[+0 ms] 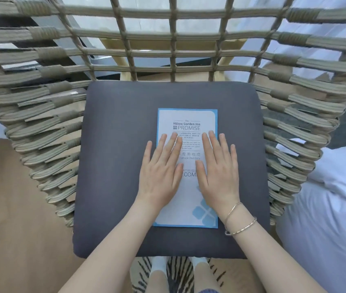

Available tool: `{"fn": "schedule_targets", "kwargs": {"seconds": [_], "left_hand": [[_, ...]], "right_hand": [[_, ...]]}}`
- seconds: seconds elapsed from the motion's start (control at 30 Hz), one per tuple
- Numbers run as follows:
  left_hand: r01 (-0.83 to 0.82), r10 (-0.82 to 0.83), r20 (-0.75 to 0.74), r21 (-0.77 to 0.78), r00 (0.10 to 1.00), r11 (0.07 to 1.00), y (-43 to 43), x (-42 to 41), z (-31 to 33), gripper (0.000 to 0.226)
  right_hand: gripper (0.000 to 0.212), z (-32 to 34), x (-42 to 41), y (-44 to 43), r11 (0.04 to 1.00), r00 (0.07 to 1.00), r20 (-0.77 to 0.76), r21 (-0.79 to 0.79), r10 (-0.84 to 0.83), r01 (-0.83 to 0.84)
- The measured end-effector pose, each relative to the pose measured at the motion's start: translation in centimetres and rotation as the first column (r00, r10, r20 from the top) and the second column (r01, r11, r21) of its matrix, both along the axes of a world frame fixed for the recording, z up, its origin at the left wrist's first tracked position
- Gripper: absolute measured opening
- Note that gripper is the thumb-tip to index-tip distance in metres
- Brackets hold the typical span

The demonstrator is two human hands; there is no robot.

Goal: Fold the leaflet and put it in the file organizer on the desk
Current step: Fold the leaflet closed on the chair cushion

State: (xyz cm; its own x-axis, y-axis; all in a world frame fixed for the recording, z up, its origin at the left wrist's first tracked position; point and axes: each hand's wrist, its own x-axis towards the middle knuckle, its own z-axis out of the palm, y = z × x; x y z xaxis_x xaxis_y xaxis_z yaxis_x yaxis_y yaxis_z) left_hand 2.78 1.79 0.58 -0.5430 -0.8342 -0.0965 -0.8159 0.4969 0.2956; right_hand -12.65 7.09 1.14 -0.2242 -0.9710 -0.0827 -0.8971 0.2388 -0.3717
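A white leaflet [187, 121] with a blue border and printed text lies flat on the dark grey seat cushion [115, 166] of a woven chair. My left hand [160, 174] rests palm down on the leaflet's left half, fingers spread, partly over its left edge. Flat on the leaflet's right half lies my right hand [218, 172], fingers pointing away from me, two bracelets on its wrist. Both hands press on the paper without gripping it. No file organizer or desk is in view.
The chair's woven rope back and sides [47, 115] curve around the cushion. White bedding [328, 208] is at the right. Wooden floor [15, 218] lies at the left. A striped rug [176, 271] and my feet in white socks are below the cushion's front edge.
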Motion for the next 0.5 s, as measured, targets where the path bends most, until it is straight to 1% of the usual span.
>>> {"fn": "schedule_targets", "kwargs": {"seconds": [0.1, 0.2, 0.3, 0.37, 0.5], "left_hand": [[-0.016, 0.016, -0.011, -0.021, 1.000, 1.000, -3.9, -1.4, 0.6, 0.055], [0.011, -0.011, 0.022, -0.009, 1.000, 1.000, -6.3, -2.5, -0.8, 0.053], [0.039, -0.040, 0.051, 0.018, 0.998, 0.999, -7.1, -2.3, -3.5, 0.055], [0.047, -0.048, 0.056, 0.010, 0.997, 0.999, -7.2, -2.1, -4.9, 0.055], [0.055, -0.055, 0.017, -0.024, 0.998, 0.998, -7.3, -1.9, -6.1, 0.056]], "right_hand": [[0.056, 0.6, 0.4, -4.5, 0.999, 0.999, 0.020, -0.029, 0.037, -0.036], [0.054, -1.0, 0.8, -7.9, 0.995, 0.996, -0.017, 0.033, 0.090, -0.090], [0.054, -3.8, 0.5, -8.7, 0.988, 0.991, -0.056, 0.105, 0.119, -0.113], [0.055, -5.3, 0.3, -8.6, 0.987, 0.988, -0.084, 0.107, 0.132, -0.123], [0.058, -6.2, -0.6, -8.4, 0.985, 0.985, -0.080, 0.088, 0.154, -0.147]]}}
